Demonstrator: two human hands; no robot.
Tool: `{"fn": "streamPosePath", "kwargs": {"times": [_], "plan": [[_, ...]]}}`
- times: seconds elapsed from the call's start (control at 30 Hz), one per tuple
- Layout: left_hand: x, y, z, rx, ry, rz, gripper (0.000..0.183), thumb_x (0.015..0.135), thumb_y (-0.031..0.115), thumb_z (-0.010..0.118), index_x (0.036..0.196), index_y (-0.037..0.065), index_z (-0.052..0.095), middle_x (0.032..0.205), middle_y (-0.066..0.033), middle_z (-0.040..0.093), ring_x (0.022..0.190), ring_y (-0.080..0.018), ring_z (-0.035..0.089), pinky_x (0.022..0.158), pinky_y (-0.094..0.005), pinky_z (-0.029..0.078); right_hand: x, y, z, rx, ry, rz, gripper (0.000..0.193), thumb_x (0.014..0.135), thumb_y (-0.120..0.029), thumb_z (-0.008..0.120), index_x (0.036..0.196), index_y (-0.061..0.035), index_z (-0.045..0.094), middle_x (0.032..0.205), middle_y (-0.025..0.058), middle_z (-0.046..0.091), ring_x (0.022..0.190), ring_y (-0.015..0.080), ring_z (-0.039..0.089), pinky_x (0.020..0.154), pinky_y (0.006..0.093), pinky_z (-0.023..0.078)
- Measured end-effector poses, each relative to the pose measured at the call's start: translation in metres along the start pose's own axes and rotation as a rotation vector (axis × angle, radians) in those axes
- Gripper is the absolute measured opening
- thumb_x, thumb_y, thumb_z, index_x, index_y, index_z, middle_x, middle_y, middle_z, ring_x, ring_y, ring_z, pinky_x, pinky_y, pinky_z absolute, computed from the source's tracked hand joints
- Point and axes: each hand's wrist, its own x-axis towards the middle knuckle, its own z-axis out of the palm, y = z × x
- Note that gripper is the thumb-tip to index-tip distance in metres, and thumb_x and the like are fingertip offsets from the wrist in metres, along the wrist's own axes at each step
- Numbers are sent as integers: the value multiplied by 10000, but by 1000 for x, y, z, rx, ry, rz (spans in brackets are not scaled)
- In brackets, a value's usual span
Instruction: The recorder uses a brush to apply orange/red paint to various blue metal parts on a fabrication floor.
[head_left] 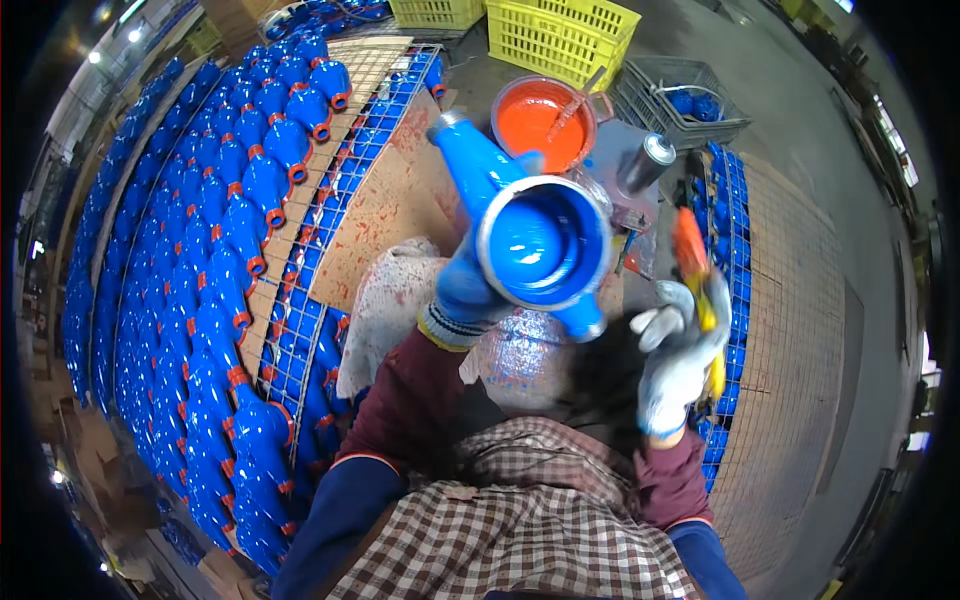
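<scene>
In my left hand (466,288), gloved in blue with a striped cuff, is a glossy blue metal casting (468,165). Its wide round mouth is turned up, showing a blue hollow inside, and narrower necks stick out at the upper left and lower right. My right hand (682,352), in a whitish glove, is closed round the yellow handle of a paintbrush (691,250). The brush's orange-red end points up and stands apart from the casting, to its right. Beyond the casting sits a bucket (497,128) of orange-red paint with a paint-covered stick in it.
Many blue castings (215,270) with orange-red rims crowd wire mesh racks at left. At right lies another mesh rack (790,330). A spray can (648,165) stands beside the bucket. Behind are a yellow crate (555,45) and a grey crate (700,125). A stained rag (385,310) hangs near my left forearm.
</scene>
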Motion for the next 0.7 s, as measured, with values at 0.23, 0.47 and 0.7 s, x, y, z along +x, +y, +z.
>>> {"fn": "streamPosePath", "kwargs": {"times": [0.23, 0.47, 0.7], "plan": [[4, -39, -76, -366, 405, 58, 735, 820, 522, 629, 1337, 42, 424, 1259, -157, 541, 1090, -329, 572, 905, -496, 491, 112, 115, 48, -100, 91, 251, 308, 951, -265, 580, 1145, -28, 611, 852, 37, 621, 612, 73, 555, 525, 221, 477], [7, -27, -86, -515, 410, 177, 627, 853, 459, 566, 1300, 34, 456, 1215, -155, 548, 1072, -319, 569, 897, -499, 484, 167, 209, 78, -377, -27, 236, 240, 924, -254, 612, 1014, -36, 652, 751, 27, 645, 551, 91, 553, 512, 252, 433], [5, -30, -100, -731, 291, 146, 798, 829, 608, 578, 1373, 50, 407, 1267, -154, 555, 1094, -306, 586, 912, -446, 506, 188, 223, 64, -1130, -189, 106, 601, 832, -567, 625, 942, 21, 685, 855, 225, 673, 820, 382, 654, 732, 443, 506]]}}
